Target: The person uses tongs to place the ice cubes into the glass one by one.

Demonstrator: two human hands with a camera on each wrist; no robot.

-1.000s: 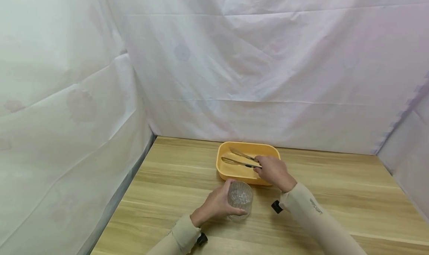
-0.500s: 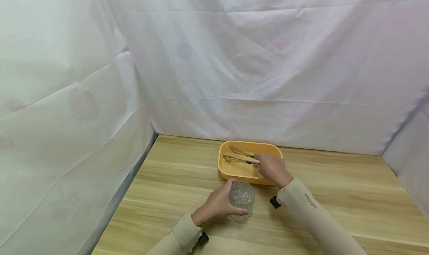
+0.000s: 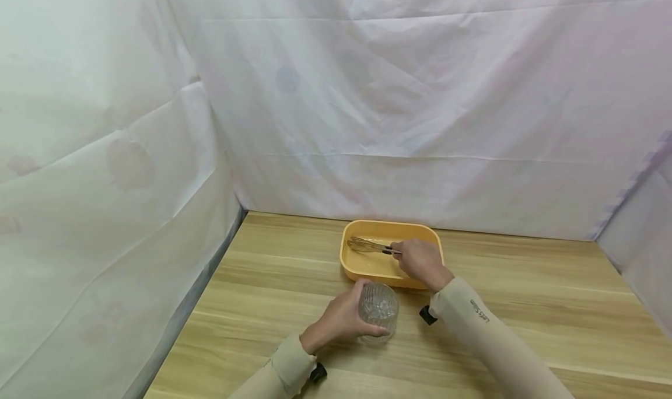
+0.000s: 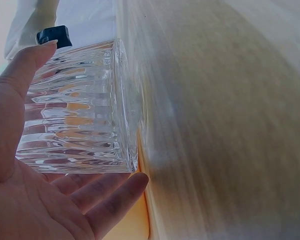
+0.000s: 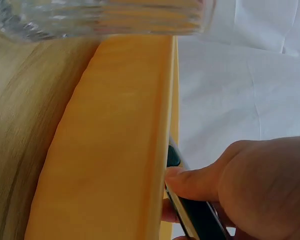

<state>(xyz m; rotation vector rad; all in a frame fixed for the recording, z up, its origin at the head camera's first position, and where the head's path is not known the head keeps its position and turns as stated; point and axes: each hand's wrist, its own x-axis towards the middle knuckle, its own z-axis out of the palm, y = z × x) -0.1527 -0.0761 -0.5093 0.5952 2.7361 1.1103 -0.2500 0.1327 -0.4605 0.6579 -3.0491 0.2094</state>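
My right hand (image 3: 422,262) grips a pair of metal tongs (image 3: 367,245) with dark grip parts, its thumb pressing one arm in the right wrist view. The tongs reach leftward into a yellow rectangular tray (image 3: 375,277), their two tips close together. Whether anything lies between the tips is too small to tell. Nearer the person, my left hand (image 3: 341,317) holds a clear ribbed glass (image 3: 379,307) that stands upright on the table, thumb on one side and fingers on the other. In the left wrist view the glass (image 4: 80,115) shows its vertical ridges.
The wood-grain table (image 3: 283,270) runs back to a hanging white cloth (image 3: 399,177). More cloth (image 3: 131,241) walls off the left side. The tray stands close to the back edge, just behind the glass.
The tongs' arms have come together from a spread position as my right hand squeezes and shifts slightly left. My left hand and the glass stay in place.
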